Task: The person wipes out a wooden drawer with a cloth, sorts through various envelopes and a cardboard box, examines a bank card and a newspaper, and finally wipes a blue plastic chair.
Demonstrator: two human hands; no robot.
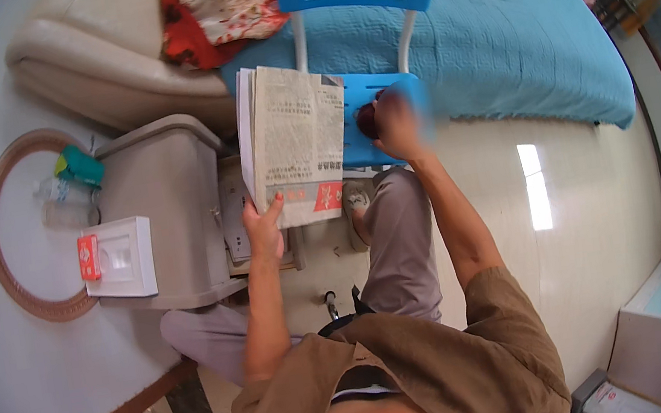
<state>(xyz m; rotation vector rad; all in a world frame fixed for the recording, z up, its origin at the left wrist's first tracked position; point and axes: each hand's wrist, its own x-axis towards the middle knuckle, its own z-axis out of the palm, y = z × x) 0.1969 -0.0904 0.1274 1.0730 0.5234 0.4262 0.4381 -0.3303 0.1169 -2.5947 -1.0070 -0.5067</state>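
Note:
My left hand [264, 227] grips the lower left edge of a folded newspaper [299, 133], thumb on top. White sheets [248, 135] lie behind the newspaper, along its left side. My right hand [403, 133] is over the seat of a blue plastic chair [367, 149], around a dark red rounded object [367, 123]. A blurred patch covers part of this hand, and the object's exact kind is unclear. Left of the newspaper, a drawer [296, 254] stands pulled out from a bedside cabinet [153, 170], with papers [235, 221] inside.
On the cabinet are a white tray-like box [140, 256], a small red box [89, 258], a clear plastic bottle [67, 203] and a green packet [79, 167]. Behind the chair stands a bed with a blue quilt [511, 35]. A white cabinet [658, 310] is at the right.

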